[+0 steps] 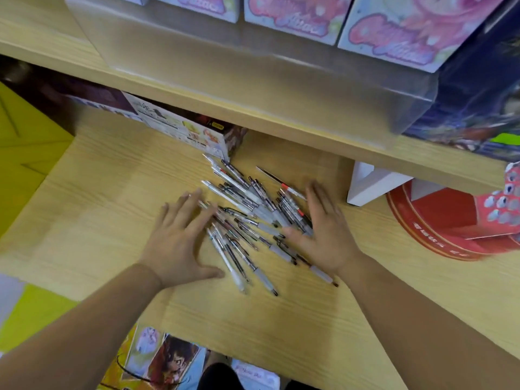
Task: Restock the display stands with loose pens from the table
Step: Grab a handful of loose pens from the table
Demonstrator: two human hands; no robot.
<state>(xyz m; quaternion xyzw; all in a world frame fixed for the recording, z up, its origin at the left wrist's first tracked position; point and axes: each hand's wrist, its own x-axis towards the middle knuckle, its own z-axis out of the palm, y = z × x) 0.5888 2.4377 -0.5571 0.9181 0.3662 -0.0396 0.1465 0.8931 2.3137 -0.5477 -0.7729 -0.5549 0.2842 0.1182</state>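
Observation:
A loose pile of several clear and white pens lies scattered on the light wooden table. My left hand lies flat at the pile's left edge, fingers spread and straight, fingertips touching pens. At the right edge my right hand rests flat too, fingers straight, with its thumb across the pens. Neither hand holds a pen. A red display stand sits at the table's right, partly under the shelf.
A wooden shelf overhangs the back of the table and carries pink printed boxes behind a clear cover. A printed box and a white block stand under it. Illustrated items lie below the table's front edge.

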